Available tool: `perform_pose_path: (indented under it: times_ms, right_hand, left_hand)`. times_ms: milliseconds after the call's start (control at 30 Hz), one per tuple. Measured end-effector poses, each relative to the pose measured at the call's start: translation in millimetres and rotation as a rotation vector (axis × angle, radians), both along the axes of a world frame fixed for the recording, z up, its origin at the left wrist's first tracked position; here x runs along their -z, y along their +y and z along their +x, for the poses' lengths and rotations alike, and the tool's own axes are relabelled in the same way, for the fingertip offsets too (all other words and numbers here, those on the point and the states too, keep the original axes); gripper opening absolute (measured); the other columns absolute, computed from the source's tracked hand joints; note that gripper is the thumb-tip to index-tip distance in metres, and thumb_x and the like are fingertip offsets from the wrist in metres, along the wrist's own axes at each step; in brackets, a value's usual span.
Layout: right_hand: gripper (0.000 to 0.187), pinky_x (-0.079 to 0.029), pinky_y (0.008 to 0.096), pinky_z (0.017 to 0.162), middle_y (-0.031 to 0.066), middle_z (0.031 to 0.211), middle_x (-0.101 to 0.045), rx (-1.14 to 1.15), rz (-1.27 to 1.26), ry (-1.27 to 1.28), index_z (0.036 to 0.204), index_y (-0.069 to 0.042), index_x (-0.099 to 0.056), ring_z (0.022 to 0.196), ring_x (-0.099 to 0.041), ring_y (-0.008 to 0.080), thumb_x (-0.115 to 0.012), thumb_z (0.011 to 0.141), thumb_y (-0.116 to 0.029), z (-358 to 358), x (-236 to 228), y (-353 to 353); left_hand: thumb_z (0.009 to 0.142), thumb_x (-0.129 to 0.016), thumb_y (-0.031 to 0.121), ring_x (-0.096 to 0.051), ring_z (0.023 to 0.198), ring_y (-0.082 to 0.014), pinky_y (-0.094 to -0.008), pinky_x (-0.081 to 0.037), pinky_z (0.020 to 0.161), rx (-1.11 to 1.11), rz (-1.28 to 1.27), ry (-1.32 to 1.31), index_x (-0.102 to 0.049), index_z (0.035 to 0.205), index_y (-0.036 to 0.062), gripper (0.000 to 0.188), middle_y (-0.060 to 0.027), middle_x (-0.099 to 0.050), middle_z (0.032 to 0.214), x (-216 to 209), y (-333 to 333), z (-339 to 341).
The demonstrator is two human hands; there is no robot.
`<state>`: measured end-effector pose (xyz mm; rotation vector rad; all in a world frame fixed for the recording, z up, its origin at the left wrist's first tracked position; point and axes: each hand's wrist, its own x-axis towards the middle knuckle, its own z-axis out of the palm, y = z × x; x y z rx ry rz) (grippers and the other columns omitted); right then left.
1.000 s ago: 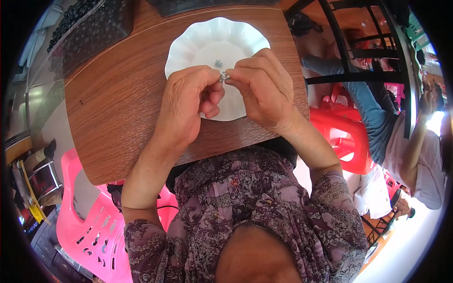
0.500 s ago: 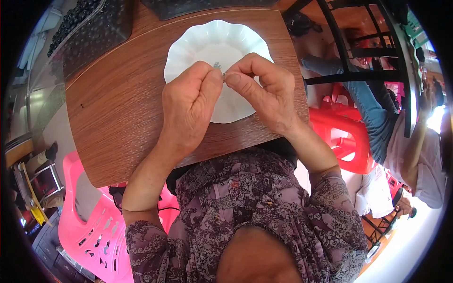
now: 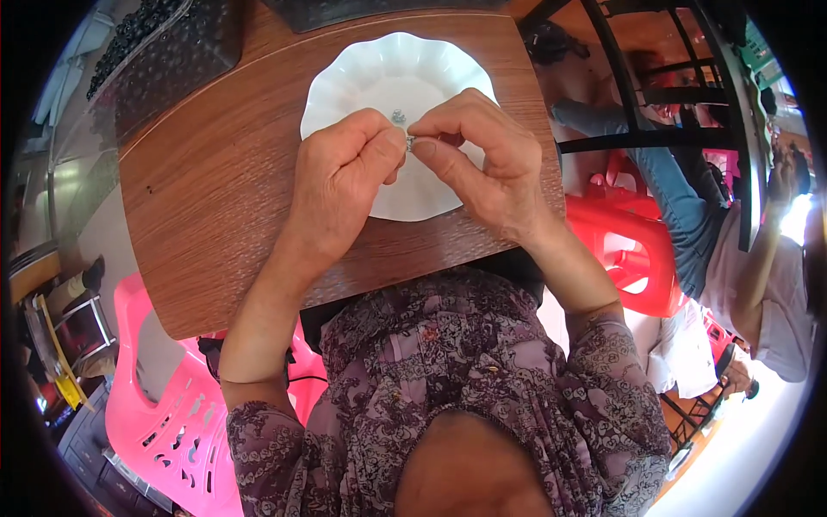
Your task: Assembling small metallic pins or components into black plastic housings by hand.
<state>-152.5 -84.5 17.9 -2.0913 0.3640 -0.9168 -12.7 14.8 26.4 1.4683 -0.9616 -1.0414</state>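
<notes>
Over a white plate with a scalloped rim (image 3: 345,79), my two hands meet fingertip to fingertip. My left hand (image 3: 343,177) is closed in a pinch at the thumb and forefinger. Facing it, my right hand (image 3: 493,164) pinches too. Between the fingertips shows a tiny metallic-looking piece (image 3: 409,143), too small to name and mostly covered by the fingers. A small cluster of silvery bits (image 3: 398,116) lies on the plate just beyond my hands.
The plate stands on a brown wooden table (image 3: 198,207). A clear bin of small dark round pieces (image 3: 181,52) is at the far left. A pink plastic chair (image 3: 164,414) is at my left, a red stool (image 3: 620,250) at my right. Another person's jeans-clad leg (image 3: 672,189) shows beyond it.
My right hand's fingers have shifted and straightened a little, and the left wrist has turned slightly. The tiny piece stays between both sets of fingertips.
</notes>
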Motion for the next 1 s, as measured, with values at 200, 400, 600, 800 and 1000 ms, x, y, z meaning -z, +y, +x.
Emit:
perform_pose_path:
  times_ms: [200, 400, 600, 800, 1000]
  right_hand:
    - [0.009, -0.042, 0.0333, 0.057, 0.0095, 0.070, -0.055, 0.013, 0.029, 0.049, 0.077, -0.001, -0.057, 0.065, -0.053, 0.0249, -0.065, 0.073, -0.001, -1.6, 3.8, 2.0]
    - [0.010, -0.042, 0.0342, 0.058, 0.0098, 0.070, -0.054, 0.043, 0.076, 0.115, 0.077, -0.001, -0.055, 0.067, -0.053, 0.0260, -0.064, 0.074, -0.003, -2.1, 4.8, 5.9]
    - [0.012, -0.041, 0.0346, 0.058, 0.0096, 0.069, -0.053, 0.052, -0.053, 0.077, 0.078, -0.003, -0.054, 0.067, -0.052, 0.0266, -0.064, 0.072, 0.001, 1.1, 10.8, 6.5]
    - [0.016, -0.042, 0.0334, 0.057, 0.0093, 0.073, -0.055, 0.034, -0.175, 0.012, 0.080, -0.003, -0.055, 0.066, -0.053, 0.0260, -0.064, 0.069, 0.006, 1.7, 13.2, 7.0]
    - [0.015, -0.047, 0.0285, 0.058, 0.0083, 0.078, -0.058, 0.012, -0.014, -0.007, 0.083, -0.001, -0.057, 0.070, -0.057, 0.0195, -0.063, 0.070, 0.007, 1.6, 9.9, 8.6]
  left_hand:
    - [0.086, -0.053, 0.018, -0.049, 0.058, -0.0169, -0.0296, -0.039, 0.053, -0.025, -0.061, -0.267, -0.054, 0.075, 0.0008, 0.021, -0.0083, -0.052, 0.063, 6.2, 1.5, -4.8]
    - [0.084, -0.056, 0.010, -0.052, 0.061, -0.0281, -0.0360, -0.040, 0.054, -0.070, -0.275, -0.563, -0.052, 0.078, 0.0022, 0.010, -0.0107, -0.051, 0.069, 13.4, 1.9, -9.6]
    - [0.083, -0.057, 0.010, -0.051, 0.059, -0.0235, -0.0332, -0.040, 0.054, -0.112, -0.257, -0.548, -0.052, 0.077, 0.0016, 0.012, -0.0103, -0.051, 0.068, 17.8, 3.5, -7.7]
    - [0.085, -0.055, 0.017, -0.046, 0.059, -0.0085, -0.0242, -0.038, 0.054, -0.121, 0.031, -0.054, -0.053, 0.074, -0.0007, 0.021, -0.0016, -0.048, 0.061, 11.5, 3.9, -6.7]
    - [0.086, -0.051, 0.018, -0.041, 0.055, -0.0062, -0.0222, -0.034, 0.050, -0.128, 0.054, 0.100, -0.053, 0.071, 0.0007, 0.024, 0.0010, -0.047, 0.059, 7.5, 1.7, -7.5]
